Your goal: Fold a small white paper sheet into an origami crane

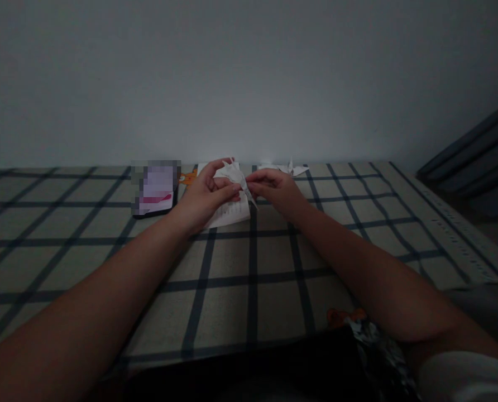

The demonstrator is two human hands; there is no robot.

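My left hand [205, 195] pinches a small piece of white folded paper [235, 174] between thumb and fingers. The paper has pointed ends, one of them angled down to the right. From the other side, the closed fingertips of my right hand [276, 187] grip the paper's right edge; the exact contact is partly hidden by the fingers. Under my left hand lies a white sheet with printed lines [228, 215]. Another white folded paper piece [291, 168] with pointed tips rests behind my right hand, close to the wall.
A phone [157, 192] with its screen lit, partly blurred out, is left of my hands. Beside it sits an orange bear-shaped item [187, 177]. The checked cloth [224, 262] covers the surface up to a plain wall [249, 84]. Grey folds of fabric [479, 151] hang at right.
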